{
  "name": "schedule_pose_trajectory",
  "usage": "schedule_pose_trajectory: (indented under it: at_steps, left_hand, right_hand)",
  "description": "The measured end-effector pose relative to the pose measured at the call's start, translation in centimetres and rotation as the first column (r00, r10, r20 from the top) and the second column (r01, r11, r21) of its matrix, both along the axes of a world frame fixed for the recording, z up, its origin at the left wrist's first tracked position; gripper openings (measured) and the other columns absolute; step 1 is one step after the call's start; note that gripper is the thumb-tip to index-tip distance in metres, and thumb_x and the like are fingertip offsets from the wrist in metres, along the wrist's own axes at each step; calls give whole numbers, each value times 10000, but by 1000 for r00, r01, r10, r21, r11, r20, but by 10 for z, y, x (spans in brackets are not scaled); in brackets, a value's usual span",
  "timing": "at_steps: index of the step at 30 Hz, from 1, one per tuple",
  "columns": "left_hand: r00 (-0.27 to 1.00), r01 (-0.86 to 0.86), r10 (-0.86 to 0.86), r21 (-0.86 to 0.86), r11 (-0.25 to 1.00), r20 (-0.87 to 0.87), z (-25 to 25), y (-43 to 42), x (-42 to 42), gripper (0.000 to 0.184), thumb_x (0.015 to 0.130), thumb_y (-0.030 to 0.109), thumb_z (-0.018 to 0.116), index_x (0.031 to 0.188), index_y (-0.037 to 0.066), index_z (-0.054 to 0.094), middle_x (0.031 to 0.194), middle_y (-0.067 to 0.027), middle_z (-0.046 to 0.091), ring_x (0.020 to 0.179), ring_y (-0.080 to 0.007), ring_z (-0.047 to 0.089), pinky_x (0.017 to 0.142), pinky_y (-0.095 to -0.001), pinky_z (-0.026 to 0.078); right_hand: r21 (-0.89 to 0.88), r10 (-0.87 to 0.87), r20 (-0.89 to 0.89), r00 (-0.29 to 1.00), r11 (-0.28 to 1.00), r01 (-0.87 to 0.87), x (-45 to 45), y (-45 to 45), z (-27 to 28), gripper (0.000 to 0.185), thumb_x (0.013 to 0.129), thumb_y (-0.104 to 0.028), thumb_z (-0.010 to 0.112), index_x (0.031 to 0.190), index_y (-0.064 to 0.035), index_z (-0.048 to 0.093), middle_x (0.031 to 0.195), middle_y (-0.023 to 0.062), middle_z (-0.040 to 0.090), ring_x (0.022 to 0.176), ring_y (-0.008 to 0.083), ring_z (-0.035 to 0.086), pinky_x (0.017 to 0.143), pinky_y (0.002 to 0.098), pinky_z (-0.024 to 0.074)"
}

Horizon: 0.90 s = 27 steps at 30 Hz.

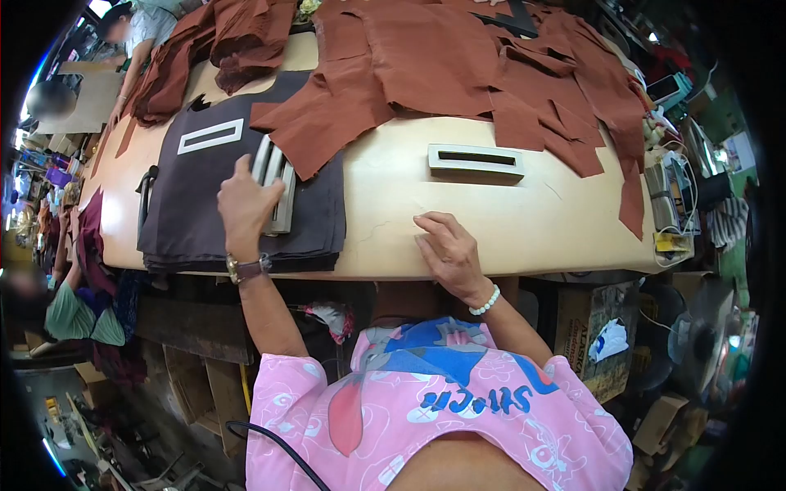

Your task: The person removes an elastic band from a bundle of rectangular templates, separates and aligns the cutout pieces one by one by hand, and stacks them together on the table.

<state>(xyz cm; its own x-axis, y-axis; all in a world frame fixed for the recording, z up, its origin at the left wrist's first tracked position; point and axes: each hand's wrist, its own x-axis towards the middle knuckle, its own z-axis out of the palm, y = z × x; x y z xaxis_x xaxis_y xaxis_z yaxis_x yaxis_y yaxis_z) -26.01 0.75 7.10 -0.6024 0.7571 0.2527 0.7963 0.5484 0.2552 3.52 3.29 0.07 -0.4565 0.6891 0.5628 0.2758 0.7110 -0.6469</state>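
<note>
My left hand (248,200) has its thumb and fingers around a block of pale slotted bars (281,199), which rests on a stack of dark grey fabric (188,204). A flat white rectangular frame (210,137) lies on the same stack, above and left of that hand. My right hand (449,252) is held over the table's front edge, fingers curled loosely and slightly apart, with nothing in it. Beyond it, a pale slotted block (476,163) sits on the table (385,188).
Rust-brown fabric pieces (434,61) cover the table's far side, one overlapping the grey stack. A black-handled tool (146,192) lies at the stack's left edge. Another person's arm (131,78) reaches in at the upper left. A device with cables (671,196) is at the right edge.
</note>
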Motion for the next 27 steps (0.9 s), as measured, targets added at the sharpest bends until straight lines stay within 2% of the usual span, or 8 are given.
schedule_pose_trajectory:
  at_steps: [5,9,13,17,20,23,26,27]
  left_hand:
    - [975,-135,105,153,979,194,24,-52,-7,628,666,286,654,1195,-17,499,820,-240,639,747,-344,647,728,-384,500]
    - [893,61,-223,385,921,391,30,-69,49,553,695,57,644,1212,-52,482,795,-123,658,663,-114,607,572,-270,487]
    - [837,504,-548,407,762,-10,4,-44,124,530,647,149,677,1122,-46,549,836,-196,639,680,-269,650,632,-340,512]
    - [787,526,-609,409,746,100,-14,-33,169,585,662,154,706,1176,-28,494,811,-157,634,649,-250,636,599,-319,513]
    - [240,347,-541,450,823,806,-17,-29,170,635,738,218,657,1270,-5,392,851,-128,640,682,-230,635,599,-306,522]
    - [-662,16,-149,212,977,734,-17,-22,189,619,911,521,331,1283,26,361,870,-151,610,696,-220,626,641,-304,532]
    - [-699,204,-89,317,926,709,-47,-23,192,620,916,556,250,1202,39,438,810,-144,595,667,-208,615,617,-306,525]
    - [-703,193,-83,302,933,706,-51,-22,193,600,917,553,254,1169,46,454,797,-139,591,655,-204,610,603,-307,521]
  right_hand:
    - [-126,4,-65,998,992,-12,-2,1,-1,275,757,-41,621,1028,-16,583,968,125,581,798,250,601,703,333,495]
    - [-434,73,-238,968,884,-174,-15,0,23,308,821,-107,601,1100,7,540,968,113,588,783,175,596,675,286,484]
    - [-702,-39,-538,842,575,-421,-24,13,53,389,869,-169,570,1185,33,463,944,110,594,790,134,585,659,255,466]
    - [-715,-74,-527,847,576,-395,2,33,49,389,858,-127,579,1198,12,452,943,81,597,786,104,594,640,231,500]
    - [-735,-1,-515,857,514,-441,30,37,51,381,859,-103,574,1206,-5,452,941,54,607,819,98,604,663,230,513]
    - [-743,91,-477,874,489,-457,44,35,55,416,855,-105,583,1230,-4,435,933,43,612,810,100,607,693,231,504]
    - [-713,116,-336,935,617,-333,50,30,47,446,822,-122,629,1217,-2,462,983,76,598,879,142,594,754,262,486]
    - [-572,102,-213,972,793,-209,50,30,47,434,805,-121,641,1194,-7,486,1003,90,587,912,166,581,777,277,475]
